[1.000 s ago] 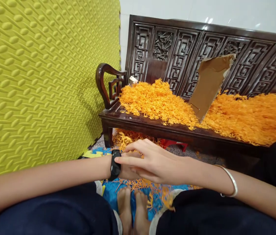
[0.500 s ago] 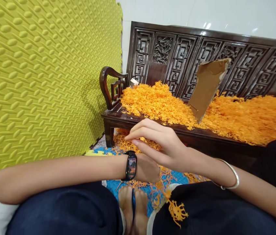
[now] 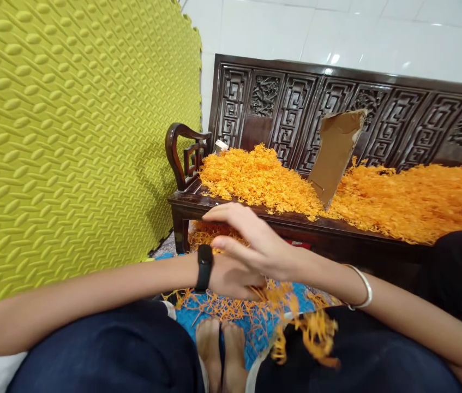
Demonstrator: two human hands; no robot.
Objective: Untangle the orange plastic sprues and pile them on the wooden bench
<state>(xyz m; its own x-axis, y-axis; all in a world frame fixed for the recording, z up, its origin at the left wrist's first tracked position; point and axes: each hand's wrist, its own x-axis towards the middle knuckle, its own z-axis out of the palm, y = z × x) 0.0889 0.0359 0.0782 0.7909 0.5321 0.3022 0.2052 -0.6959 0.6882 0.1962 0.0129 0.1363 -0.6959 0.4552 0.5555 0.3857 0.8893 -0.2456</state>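
My left hand (image 3: 231, 278) lies low between my knees with a black smartwatch (image 3: 204, 267) on its wrist; its fingers are hidden under my right hand. My right hand (image 3: 251, 240) hovers just above it, fingers loosely spread and holding nothing, a silver bangle (image 3: 361, 286) on its wrist. A blurred clump of orange plastic strands (image 3: 315, 335) is in the air over my right thigh. More orange strands (image 3: 231, 308) lie on the blue mat by my bare feet (image 3: 222, 349).
A dark carved wooden bench (image 3: 255, 215) stands ahead, heaped with orange strands (image 3: 378, 199). A torn piece of cardboard (image 3: 333, 153) leans on its back. A yellow-green foam mat (image 3: 71, 136) stands upright at the left. White tiled wall behind.
My right hand lifted off the watch and now hovers above the left hand. The watch screen lit up, then went dark. An orange clump dropped toward my right thigh.
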